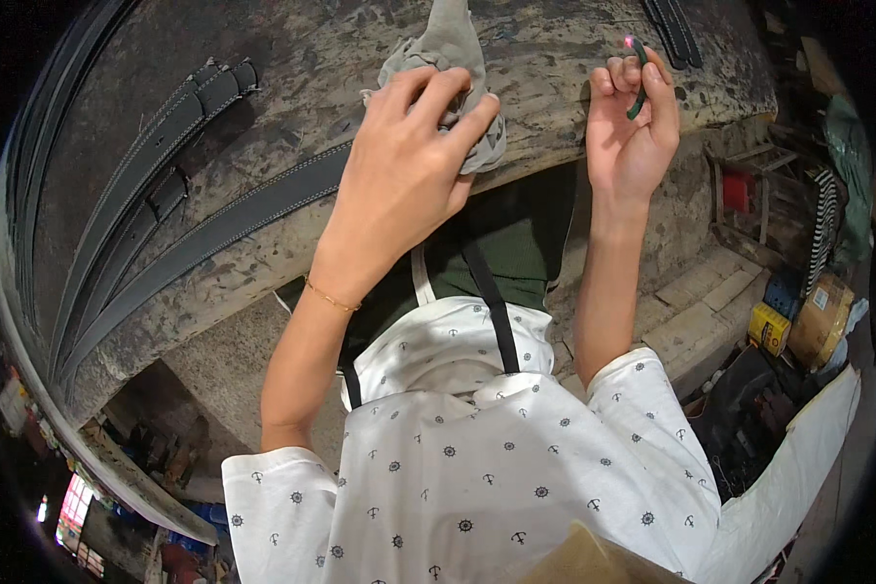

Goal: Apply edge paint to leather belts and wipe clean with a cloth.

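The left hand [404, 146] lies over a crumpled grey fabric cloth [448, 54], fingers bent and slightly apart, clutching its folds. A flat black strap with pale edge stitching [253, 200] comes in from the cloth's left and vanishes behind that hand; whether the cloth wraps it is hidden. Right of the cloth, the right hand [635, 136] is raised, thumb and fingers pinching a slim, curved dark-green stick [640, 92] with a bright pink spot on top. If that spot is hot, which I cannot tell, straying toward the cloth could scorch it; a loose pinch could drop the stick. Left of the cloth, more black stitched straps [161, 146] lie on a stained, worn table [545, 88]; dragging the cloth hard could disturb the nearest strap.
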{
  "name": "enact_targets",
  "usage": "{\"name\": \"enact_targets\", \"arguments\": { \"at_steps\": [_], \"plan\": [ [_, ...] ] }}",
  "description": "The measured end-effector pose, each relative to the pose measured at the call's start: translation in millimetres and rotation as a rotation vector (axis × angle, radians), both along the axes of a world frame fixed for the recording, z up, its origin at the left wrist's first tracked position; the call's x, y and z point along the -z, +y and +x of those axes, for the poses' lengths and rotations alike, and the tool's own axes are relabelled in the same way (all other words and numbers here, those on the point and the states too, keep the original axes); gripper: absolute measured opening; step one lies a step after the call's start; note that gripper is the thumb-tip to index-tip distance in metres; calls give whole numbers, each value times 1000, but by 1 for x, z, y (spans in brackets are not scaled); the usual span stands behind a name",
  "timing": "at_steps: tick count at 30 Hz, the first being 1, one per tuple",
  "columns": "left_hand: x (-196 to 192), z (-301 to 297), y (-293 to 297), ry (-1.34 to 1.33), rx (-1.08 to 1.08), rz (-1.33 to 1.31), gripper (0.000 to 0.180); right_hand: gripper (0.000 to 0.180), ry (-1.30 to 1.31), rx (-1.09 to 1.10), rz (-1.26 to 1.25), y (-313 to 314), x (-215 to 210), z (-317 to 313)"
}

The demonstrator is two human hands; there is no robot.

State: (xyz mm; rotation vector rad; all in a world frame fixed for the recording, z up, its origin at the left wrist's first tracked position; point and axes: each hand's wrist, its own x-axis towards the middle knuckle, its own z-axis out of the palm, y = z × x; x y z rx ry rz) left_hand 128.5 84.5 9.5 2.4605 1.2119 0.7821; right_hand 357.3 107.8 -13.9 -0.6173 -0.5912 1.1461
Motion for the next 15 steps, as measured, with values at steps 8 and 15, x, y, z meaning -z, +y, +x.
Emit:
{"name": "enact_targets", "arguments": {
  "at_steps": [8, 15],
  "plan": [
    [6, -11, 0, -93, -29, 38, 46, 14, -468, 100, -17, -3, -1, -15],
    [9, -45, 1, 6, -367, 74, 41, 9, -994, 27, 26, -7, -1, -30]
  ]
}}
